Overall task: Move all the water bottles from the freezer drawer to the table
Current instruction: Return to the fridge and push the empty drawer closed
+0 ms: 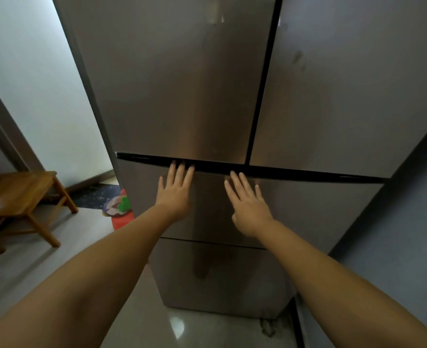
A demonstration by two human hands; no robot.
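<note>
Freezer drawer [232, 204] closed; water bottles not visible, I judge inside. Left hand [174, 194] and right hand [247, 207] apart, fingers straight, holding nothing, tips at dark top groove [295, 173]. I would hook both hands in groove, pull evenly.

steel freezer drawer [295, 204], closed, upright

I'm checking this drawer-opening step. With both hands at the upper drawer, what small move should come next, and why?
Probably hook the fingers of the left hand and right hand into the dark gap above the drawer and pull. The drawer looks shut, both hands are open with fingertips at its top edge, and no bottles are in sight.
</note>
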